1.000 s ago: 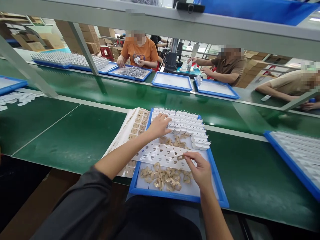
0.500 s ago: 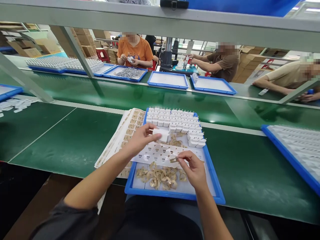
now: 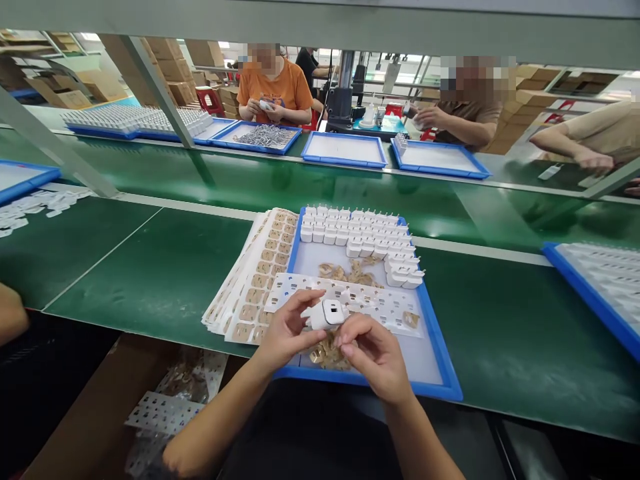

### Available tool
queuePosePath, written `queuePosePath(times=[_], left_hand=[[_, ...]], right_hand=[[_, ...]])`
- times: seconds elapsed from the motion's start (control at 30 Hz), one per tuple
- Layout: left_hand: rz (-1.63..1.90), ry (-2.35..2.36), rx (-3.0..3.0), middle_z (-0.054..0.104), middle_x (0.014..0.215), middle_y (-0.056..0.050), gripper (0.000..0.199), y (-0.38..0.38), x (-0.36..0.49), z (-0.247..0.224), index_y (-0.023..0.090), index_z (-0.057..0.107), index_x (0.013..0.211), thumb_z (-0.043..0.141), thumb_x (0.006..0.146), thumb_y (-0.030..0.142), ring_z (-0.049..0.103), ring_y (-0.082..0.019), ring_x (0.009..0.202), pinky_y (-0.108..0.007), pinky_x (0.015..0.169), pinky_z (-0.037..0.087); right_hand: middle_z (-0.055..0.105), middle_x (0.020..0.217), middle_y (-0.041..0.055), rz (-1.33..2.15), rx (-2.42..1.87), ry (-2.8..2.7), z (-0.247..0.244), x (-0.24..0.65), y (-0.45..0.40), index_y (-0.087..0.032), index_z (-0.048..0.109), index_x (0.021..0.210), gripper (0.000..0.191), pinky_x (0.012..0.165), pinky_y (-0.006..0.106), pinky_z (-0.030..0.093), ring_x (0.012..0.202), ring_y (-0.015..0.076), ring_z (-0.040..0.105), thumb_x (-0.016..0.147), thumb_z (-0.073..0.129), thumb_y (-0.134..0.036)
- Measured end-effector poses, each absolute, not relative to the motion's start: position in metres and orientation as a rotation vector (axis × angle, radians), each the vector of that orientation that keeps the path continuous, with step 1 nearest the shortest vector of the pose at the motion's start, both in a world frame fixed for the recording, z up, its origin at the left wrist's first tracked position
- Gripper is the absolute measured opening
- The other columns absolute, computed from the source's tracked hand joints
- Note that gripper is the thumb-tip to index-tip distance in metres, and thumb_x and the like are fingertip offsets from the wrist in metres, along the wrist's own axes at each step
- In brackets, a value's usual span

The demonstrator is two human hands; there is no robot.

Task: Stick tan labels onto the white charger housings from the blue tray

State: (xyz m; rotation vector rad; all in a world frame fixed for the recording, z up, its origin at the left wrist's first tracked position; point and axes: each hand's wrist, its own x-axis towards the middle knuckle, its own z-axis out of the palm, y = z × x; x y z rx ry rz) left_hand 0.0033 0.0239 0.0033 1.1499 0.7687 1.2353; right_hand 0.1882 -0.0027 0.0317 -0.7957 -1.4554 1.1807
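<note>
My left hand [image 3: 287, 330] grips a white plug-in charger [image 3: 326, 313] above the near half of a blue-rimmed tray [image 3: 443, 360]. The charger's end face, with one dark rectangular slot, is turned up towards me. Close against its right side, my right hand [image 3: 375, 353] has thumb and forefinger pinched together; what lies between them is too small to make out. Beneath both hands is a heap of curled tan stickers [image 3: 327, 353], partly hidden. A white perforated sheet [image 3: 350, 293] lies across the tray, a tan piece [image 3: 411, 320] on its right end.
Rows of white chargers [image 3: 350, 230] stand at the tray's far end. Left of it lies a stack of sticker sheets [image 3: 260, 273]. Another blue tray [image 3: 590, 287] stands at right. Beyond the green belt [image 3: 280, 180], several people work; a grey shelf beam [image 3: 320, 33] crosses overhead.
My left hand has brought the charger nearer me and turned its slotted face up. My right hand has moved in beside it; the tan sticker it held is no longer visible in its fingers.
</note>
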Motion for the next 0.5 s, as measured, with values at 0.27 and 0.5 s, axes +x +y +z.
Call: queuePosePath(times=[0.27, 0.5], left_hand=[[1.205, 0.714, 1.326, 0.056, 0.131, -0.010, 0.034, 0.014, 0.005, 0.001, 0.030, 0.061, 0.123, 0.070, 0.090, 0.029, 0.056, -0.026, 0.123, -0.036, 0.095, 0.054], [1.388, 0.949, 1.615, 0.062, 0.114, -0.009, 0.044, 0.007, 0.007, -0.001, 0.028, 0.068, 0.121, 0.079, 0.079, 0.021, 0.061, -0.025, 0.110, -0.039, 0.096, 0.053]], right_hand=[[0.065, 0.080, 0.0028, 1.193, -0.834, -1.444, 0.031, 0.190, -0.007, -0.026, 0.068, 0.088, 0.003, 0.067, 0.032, 0.052, 0.074, 0.0190, 0.062, 0.091, 0.067, -0.026], [0.066, 0.083, 0.0040, 1.063, -0.975, -1.312, 0.039, 0.191, -0.011, -0.026, 0.067, 0.089, 0.003, 0.075, 0.034, 0.054, 0.084, 0.0215, 0.064, 0.092, 0.066, -0.027]])
